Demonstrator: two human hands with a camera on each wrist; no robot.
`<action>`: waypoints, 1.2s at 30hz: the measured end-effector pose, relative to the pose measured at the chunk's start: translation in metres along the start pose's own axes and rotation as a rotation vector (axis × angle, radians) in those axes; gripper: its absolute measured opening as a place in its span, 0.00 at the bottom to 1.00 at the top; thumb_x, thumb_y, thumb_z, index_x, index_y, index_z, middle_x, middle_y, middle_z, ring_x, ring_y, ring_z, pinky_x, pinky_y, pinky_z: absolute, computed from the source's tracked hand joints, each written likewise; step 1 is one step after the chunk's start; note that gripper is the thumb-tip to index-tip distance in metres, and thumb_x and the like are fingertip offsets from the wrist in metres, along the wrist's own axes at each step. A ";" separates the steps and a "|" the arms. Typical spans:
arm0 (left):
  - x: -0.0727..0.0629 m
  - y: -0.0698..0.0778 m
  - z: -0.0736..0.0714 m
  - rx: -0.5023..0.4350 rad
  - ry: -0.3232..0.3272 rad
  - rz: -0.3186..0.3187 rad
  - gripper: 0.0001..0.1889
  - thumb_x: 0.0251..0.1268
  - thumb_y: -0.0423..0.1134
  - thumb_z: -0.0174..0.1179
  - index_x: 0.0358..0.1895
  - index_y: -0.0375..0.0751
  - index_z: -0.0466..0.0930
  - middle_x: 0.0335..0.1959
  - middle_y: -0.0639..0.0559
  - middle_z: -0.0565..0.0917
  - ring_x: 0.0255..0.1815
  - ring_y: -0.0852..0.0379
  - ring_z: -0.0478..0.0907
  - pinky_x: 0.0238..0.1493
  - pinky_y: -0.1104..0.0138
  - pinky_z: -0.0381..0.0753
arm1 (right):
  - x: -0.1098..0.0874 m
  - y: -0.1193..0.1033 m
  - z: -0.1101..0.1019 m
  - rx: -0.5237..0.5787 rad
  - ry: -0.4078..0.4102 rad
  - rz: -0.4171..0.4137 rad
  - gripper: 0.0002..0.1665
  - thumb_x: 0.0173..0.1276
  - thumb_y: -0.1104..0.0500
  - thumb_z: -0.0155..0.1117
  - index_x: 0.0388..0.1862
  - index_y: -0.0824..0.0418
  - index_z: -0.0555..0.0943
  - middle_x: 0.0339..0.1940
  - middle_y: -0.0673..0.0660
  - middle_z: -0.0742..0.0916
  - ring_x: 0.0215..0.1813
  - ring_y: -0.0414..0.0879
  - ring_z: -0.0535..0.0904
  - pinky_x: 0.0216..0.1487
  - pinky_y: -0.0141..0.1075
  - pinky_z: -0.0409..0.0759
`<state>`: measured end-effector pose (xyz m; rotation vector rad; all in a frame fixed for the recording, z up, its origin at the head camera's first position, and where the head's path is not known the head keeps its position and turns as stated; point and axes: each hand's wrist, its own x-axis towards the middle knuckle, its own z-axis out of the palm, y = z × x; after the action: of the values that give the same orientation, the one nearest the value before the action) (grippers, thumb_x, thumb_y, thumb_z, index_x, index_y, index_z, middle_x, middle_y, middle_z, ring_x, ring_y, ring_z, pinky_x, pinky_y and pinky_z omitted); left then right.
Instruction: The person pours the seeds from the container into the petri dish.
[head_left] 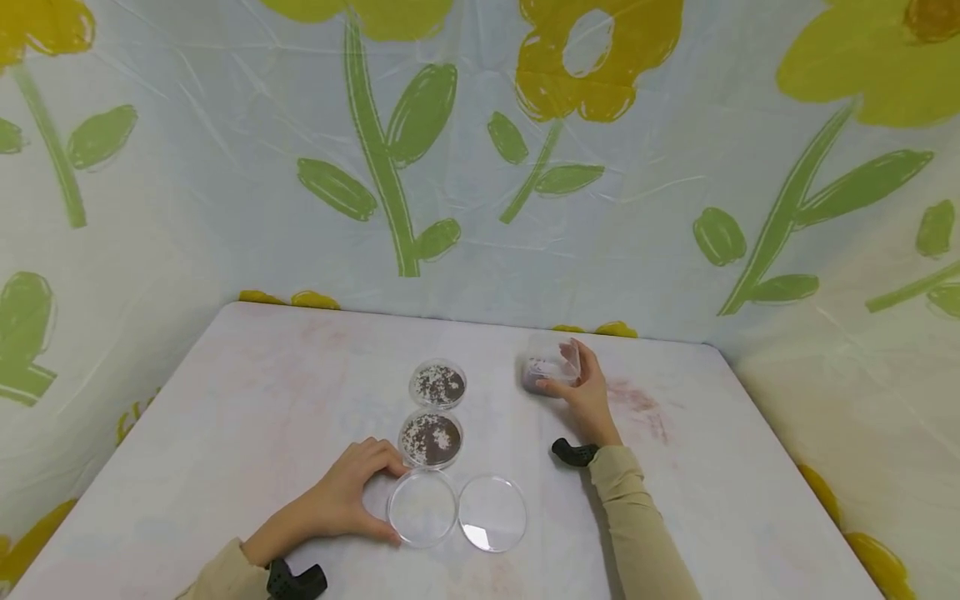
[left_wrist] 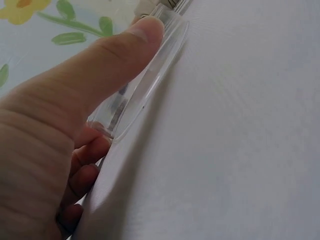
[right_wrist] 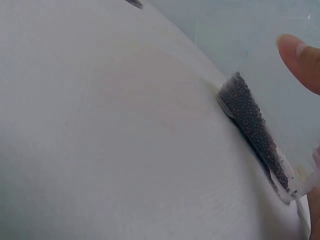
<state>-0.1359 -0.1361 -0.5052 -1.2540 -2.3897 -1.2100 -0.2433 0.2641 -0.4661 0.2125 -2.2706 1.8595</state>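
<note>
My left hand (head_left: 352,492) holds a clear petri dish (head_left: 422,508) by its rim, thumb on the near side and fingers on the far side. In the left wrist view the thumb (left_wrist: 145,35) presses the dish's side wall close over the table. My right hand (head_left: 588,396) grips a clear plastic container (head_left: 536,371) of small dark beads at its right side. The right wrist view shows the dark beads (right_wrist: 250,127) heaped in a wedge inside it, with the thumb (right_wrist: 305,62) above and the other fingers mostly out of frame.
Right of the held dish lies another clear round dish (head_left: 493,514). Beyond it, two dishes with dark and white contents stand in a column, the nearer dish (head_left: 431,439) and the farther dish (head_left: 438,384). A flower-printed curtain (head_left: 480,167) surrounds the white table (head_left: 300,383).
</note>
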 end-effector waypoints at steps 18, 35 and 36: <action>-0.001 0.002 0.002 0.038 0.016 -0.030 0.35 0.30 0.68 0.78 0.43 0.56 0.76 0.45 0.67 0.77 0.45 0.67 0.68 0.42 0.71 0.62 | -0.008 -0.069 0.024 -0.027 -0.045 -0.099 0.58 0.50 0.69 0.80 0.76 0.58 0.58 0.74 0.56 0.67 0.78 0.44 0.54 0.77 0.53 0.53; -0.001 0.002 0.003 0.063 0.012 -0.004 0.36 0.31 0.69 0.77 0.43 0.54 0.75 0.45 0.67 0.77 0.46 0.67 0.67 0.43 0.70 0.62 | -0.066 -0.139 0.071 -0.150 -0.235 -0.368 0.61 0.42 0.76 0.81 0.74 0.68 0.58 0.69 0.68 0.68 0.69 0.63 0.65 0.69 0.60 0.66; -0.001 0.002 0.003 0.068 0.010 -0.007 0.36 0.31 0.70 0.77 0.43 0.55 0.75 0.46 0.67 0.76 0.46 0.67 0.67 0.43 0.70 0.62 | -0.067 -0.134 0.074 -0.173 -0.245 -0.414 0.61 0.41 0.76 0.81 0.74 0.69 0.58 0.69 0.68 0.68 0.68 0.64 0.66 0.68 0.59 0.67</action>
<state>-0.1333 -0.1338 -0.5066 -1.2174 -2.4081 -1.1247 -0.1512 0.1641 -0.3688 0.8514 -2.2963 1.4856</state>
